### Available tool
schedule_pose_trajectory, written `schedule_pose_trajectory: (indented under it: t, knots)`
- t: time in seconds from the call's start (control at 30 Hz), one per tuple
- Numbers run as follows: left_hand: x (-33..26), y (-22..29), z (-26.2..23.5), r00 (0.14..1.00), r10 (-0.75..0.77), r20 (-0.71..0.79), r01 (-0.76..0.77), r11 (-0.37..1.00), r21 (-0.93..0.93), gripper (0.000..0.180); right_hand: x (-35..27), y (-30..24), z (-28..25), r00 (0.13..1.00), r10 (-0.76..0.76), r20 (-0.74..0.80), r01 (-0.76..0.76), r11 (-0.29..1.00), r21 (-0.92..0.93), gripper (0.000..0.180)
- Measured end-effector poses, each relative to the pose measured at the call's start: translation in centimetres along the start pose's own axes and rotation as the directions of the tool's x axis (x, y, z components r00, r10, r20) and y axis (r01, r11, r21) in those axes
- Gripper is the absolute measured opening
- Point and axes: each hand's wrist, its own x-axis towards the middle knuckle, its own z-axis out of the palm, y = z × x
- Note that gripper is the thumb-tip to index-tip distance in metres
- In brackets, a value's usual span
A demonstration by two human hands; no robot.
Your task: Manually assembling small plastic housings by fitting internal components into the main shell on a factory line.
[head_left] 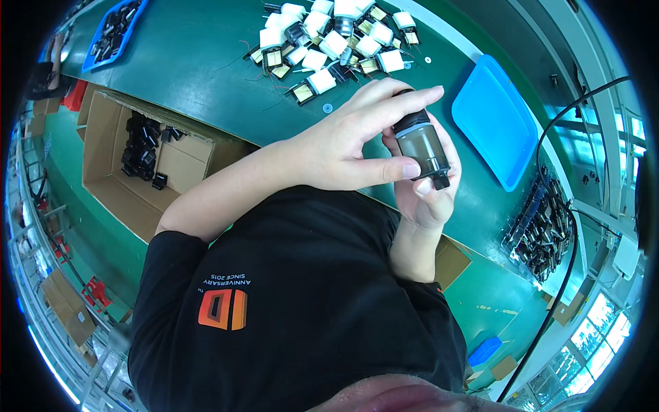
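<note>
A smoky, see-through cylinder (421,150) with a black cap and a short black spout is held between both of my hands, tilted, above the green table. My left hand (343,147) comes across from the left, its fingers over the capped upper end and its thumb on the side near the spout. From below and behind, my right hand (432,208) cups the cylinder, with the thumb by the spout. Part of the right hand's grip is hidden behind the cylinder. Just beyond lies a heap of white and black parts (334,44) with thin wires.
On the right are a blue tray (494,117) and a pile of glossy black parts (546,230), near a black cable (568,268). A cardboard box (120,206) with black pieces stands left, below another blue tray (103,65). Small round discs (327,108) lie by the heap.
</note>
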Motion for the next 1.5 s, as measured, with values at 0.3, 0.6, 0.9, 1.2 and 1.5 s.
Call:
schedule_pose_trajectory:
  t: [0.3,0.6,0.9,1.2,1.5]
  knots:
    - [-0.4,0.1,0.8,0.999,0.037,-0.019,-0.034,0.991,0.132,0.072,-0.1,2.7,0.8,0.988,-0.074,-0.137,0.091,0.989,0.12,0.082]
    - [-1.1,-0.3,1.2,0.99,0.131,-0.053,-0.125,0.986,0.112,0.074,-0.5,4.4,-0.4,0.979,-0.179,-0.094,0.187,0.978,0.087,0.077]
    - [-12.5,1.7,-14.4,0.793,0.347,-0.501,0.042,0.789,0.613,0.02,-12.4,-12.4,-9.3,0.87,0.492,0.023,-0.284,0.539,-0.793,0.063]
    - [-31.6,-11.1,-17.6,0.093,-0.602,-0.793,0.916,0.363,-0.168,0.016,-29.0,0.8,-25.0,0.164,0.492,-0.855,-0.956,-0.133,-0.26,0.041]
    - [-38.7,-22.4,-16.3,0.418,-0.73,-0.541,0.887,0.197,0.418,0.048,-6.3,-6.8,-5.1,0.548,0.836,0.025,-0.372,0.271,-0.888,0.032]
